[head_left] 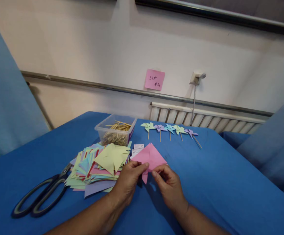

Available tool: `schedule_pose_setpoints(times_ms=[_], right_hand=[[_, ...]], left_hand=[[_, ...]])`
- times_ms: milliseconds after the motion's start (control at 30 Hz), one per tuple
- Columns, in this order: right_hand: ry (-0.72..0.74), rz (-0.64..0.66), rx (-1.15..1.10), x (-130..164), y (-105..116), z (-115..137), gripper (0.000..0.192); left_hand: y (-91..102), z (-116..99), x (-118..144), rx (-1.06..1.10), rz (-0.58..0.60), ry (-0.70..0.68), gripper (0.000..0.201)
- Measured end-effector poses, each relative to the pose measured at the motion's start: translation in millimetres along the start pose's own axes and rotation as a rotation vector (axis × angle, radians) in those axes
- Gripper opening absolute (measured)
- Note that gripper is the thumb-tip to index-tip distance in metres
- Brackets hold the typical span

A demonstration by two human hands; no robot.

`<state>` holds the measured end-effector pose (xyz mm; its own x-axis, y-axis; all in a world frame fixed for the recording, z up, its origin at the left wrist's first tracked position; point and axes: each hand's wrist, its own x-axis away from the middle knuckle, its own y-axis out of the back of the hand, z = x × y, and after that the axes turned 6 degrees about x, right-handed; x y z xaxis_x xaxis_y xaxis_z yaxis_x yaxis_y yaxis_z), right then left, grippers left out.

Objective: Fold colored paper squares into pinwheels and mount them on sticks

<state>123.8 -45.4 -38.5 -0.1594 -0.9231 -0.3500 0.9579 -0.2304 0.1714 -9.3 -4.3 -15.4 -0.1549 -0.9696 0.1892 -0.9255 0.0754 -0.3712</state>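
Pink paper [149, 158], folded to a flat kite-like shape, is held just above the blue table [217, 182], directly ahead of the person and on the midline between the two forearms. Its long axis runs from the lower tip, which hangs between the hands, up and away to the far point, tilted slightly to the right. The broad part of the paper lies beyond the fingertips; only the near edge and the lower tip are within the grip.

The left hand [129, 179] is closed in a pinch on the near left edge, thumb on top, fingers curled beneath. The right hand [170, 186] is closed in a similar pinch on the near right edge, beside the lower tip. Both hands are equally near the paper, and the thumbs point towards each other with a small gap between them. Both wrists are raised off the cloth, and the forearms converge from the lower corners of the view.

To the left of the left hand, a loose stack of coloured paper [100, 166] rests on the table, with a pale yellow piece on top. Scissors [41, 195] lie further left, closed, with the blades under the stack's edge. A clear tub of sticks [116, 129] stands behind the stack. Small white cards [137, 149] lie between the tub and the pink paper. A row of finished pinwheels [170, 129] lies at the far side of the table, well apart from the hands. A pink note [154, 79] is fixed to the wall above.
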Motion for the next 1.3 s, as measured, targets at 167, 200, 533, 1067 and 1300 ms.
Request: schedule_pose_setpoints(times_ms=[167, 200, 533, 1067, 1300], right_hand=[[-0.089, -0.056, -0.058, -3.8, -0.5, -3.4, 0.019], [-0.1, -0.065, -0.065, -4.6, -0.4, -4.1, 0.02], [-0.121, -0.074, 0.016, -5.9, 3.0, -2.7, 0.02], [-0.124, 0.063, -0.036, -14.7, 13.2, -11.6, 0.02], [-0.15, 0.045, -0.053, -14.6, 10.7, -13.9, 0.022]], left_hand=[[-1.8, 3.0, 2.8, -0.07, 0.03, 0.013, 0.026], [-2.4, 2.7, 3.5, -0.083, 0.038, 0.018, 0.028], [-1.8, 1.8, 1.6, -0.183, 0.068, 0.037, 0.03], [-0.4, 1.3, 1.2, -0.237, 0.125, 0.04, 0.032], [-0.1, 1.5, -0.4, -0.247, 0.117, 0.043, 0.033]])
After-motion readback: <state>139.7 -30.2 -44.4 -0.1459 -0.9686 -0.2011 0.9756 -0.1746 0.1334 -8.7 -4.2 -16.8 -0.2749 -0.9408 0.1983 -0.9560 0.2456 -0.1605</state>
